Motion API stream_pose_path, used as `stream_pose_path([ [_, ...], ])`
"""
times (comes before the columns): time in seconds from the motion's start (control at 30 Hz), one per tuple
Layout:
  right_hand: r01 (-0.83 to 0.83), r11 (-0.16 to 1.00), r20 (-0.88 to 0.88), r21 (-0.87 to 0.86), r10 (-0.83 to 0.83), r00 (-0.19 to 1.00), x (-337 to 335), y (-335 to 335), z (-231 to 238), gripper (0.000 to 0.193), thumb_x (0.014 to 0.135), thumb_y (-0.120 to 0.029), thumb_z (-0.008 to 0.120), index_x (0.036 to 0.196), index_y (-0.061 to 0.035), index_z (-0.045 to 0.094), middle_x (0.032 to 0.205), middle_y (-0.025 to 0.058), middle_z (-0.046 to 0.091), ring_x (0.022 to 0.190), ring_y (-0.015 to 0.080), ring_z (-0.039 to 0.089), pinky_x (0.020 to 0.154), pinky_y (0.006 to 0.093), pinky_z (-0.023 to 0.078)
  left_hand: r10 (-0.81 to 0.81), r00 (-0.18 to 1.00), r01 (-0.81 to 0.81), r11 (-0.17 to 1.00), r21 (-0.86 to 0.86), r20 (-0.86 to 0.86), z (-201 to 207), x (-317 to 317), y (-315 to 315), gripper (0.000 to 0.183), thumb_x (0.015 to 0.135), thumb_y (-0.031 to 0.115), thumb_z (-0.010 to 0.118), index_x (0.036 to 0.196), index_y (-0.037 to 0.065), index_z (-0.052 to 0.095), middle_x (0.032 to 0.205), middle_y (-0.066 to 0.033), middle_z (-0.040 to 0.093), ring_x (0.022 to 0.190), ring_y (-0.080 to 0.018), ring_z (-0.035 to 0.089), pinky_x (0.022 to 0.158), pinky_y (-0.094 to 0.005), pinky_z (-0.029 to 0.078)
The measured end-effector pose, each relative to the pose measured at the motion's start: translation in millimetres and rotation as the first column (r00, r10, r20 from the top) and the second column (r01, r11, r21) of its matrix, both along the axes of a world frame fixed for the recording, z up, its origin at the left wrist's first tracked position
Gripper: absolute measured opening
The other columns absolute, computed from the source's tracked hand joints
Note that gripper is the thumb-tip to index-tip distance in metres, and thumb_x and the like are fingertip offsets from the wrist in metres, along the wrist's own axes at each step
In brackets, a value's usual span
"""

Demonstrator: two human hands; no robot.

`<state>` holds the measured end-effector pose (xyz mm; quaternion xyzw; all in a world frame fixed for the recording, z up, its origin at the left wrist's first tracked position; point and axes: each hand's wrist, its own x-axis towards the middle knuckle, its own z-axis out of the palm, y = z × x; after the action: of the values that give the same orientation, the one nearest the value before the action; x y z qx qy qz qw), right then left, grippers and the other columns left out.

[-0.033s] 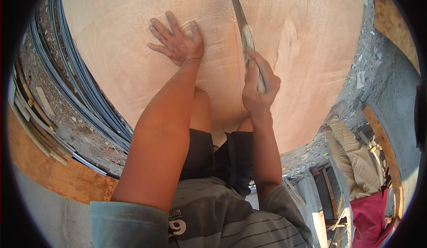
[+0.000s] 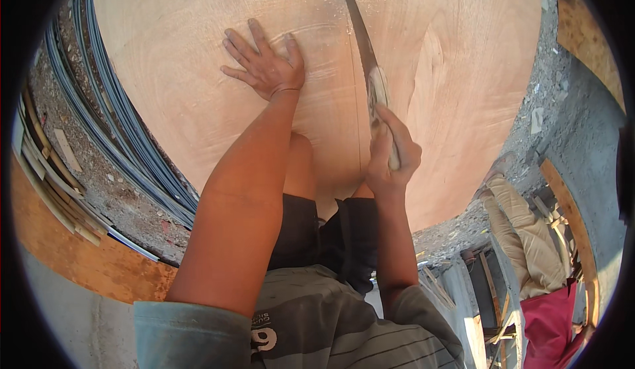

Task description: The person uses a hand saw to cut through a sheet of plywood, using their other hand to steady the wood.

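Beneath me lies a large pale plywood sheet, with a thin straight line running down it toward my knees. My left hand rests flat on the sheet with its fingers spread, left of that line. In my right hand is the pale handle of a handsaw, fingers wrapped round it. The dark blade slants up and away to the top edge of the view, where its tip is out of sight. Sawdust specks lie around the far part of the blade.
Long dark rods lie on gravelly ground left of the sheet, beside several thin wooden strips. To the right are a beige cloth, a dark red cloth and a curved-looking wooden board. Scrap wood lies near them.
My right hand has drawn the handsaw back toward my body and slightly right. More of the blade shows. My left hand has stayed in almost the same place.
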<state>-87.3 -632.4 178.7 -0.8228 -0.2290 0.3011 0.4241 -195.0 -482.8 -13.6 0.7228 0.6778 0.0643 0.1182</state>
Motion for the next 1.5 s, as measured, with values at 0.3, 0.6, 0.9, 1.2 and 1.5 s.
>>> stream_pose_path([
  [0.3,0.014,0.992,0.064,0.129,-0.023,0.998,26.7,48.0,-41.9,0.029,0.1,0.006,0.057,0.124,0.0038,0.073,0.078,0.0071,0.069,0.066,0.006,0.058,0.06,0.0215,0.045,-0.023,1.0,0.023,1.0,-0.008,0.003,2.7,15.4,-5.9,0.082,0.095,0.054,0.057,0.165,0.017,0.037,0.175,-0.0253,0.011,0.163,-0.0432,0.007,0.123,-0.074,-0.004],
  [0.6,-0.054,0.998,0.108,0.045,0.049,0.993,-23.1,-85.7,33.0,0.032,0.094,0.007,0.056,0.119,0.0053,0.075,0.072,0.0106,0.07,0.055,0.0121,0.062,0.056,0.0257,0.05,-0.032,0.999,0.031,0.999,0.024,0.014,1.8,6.7,-2.5,0.081,0.096,0.056,0.055,0.165,0.017,0.037,0.175,-0.0252,0.014,0.163,-0.0434,0.007,0.123,-0.074,-0.003],
  [0.9,0.009,0.99,0.011,0.138,-0.011,1.0,6.7,9.3,-38.3,0.028,0.099,0.006,0.057,0.121,0.0049,0.075,0.074,0.0061,0.068,0.059,0.0046,0.055,0.056,0.0221,0.044,-0.015,1.0,0.015,1.0,-0.01,0.015,0.1,3.1,-4.3,0.082,0.099,0.057,0.052,0.168,0.016,0.033,0.176,-0.0247,0.009,0.164,-0.0415,0.003,0.124,-0.0708,-0.006],
  [1.2,0.011,0.991,0.071,0.133,-0.02,0.997,8.1,-2.1,-43.9,0.027,0.1,0.005,0.058,0.122,0.006,0.073,0.077,0.0038,0.069,0.063,0.0036,0.056,0.057,0.0219,0.044,-0.009,0.998,0.011,1.0,-0.023,0.059,3.9,12.1,-5.2,0.082,0.099,0.058,0.052,0.167,0.016,0.034,0.176,-0.0254,0.01,0.164,-0.0421,0.003,0.124,-0.0709,-0.008],
  [1.5,-0.026,0.997,0.068,0.077,0.021,0.997,-36.8,-100.4,29.9,0.034,0.1,-0.002,0.051,0.126,0.0049,0.072,0.082,0.0106,0.073,0.06,0.0053,0.054,0.058,0.0218,0.044,-0.021,0.999,0.021,1.0,-0.012,0.04,5.1,5.1,-0.3,0.082,0.1,0.059,0.05,0.167,0.016,0.033,0.175,-0.0266,0.01,0.163,-0.044,0.003,0.124,-0.0713,-0.007],
])
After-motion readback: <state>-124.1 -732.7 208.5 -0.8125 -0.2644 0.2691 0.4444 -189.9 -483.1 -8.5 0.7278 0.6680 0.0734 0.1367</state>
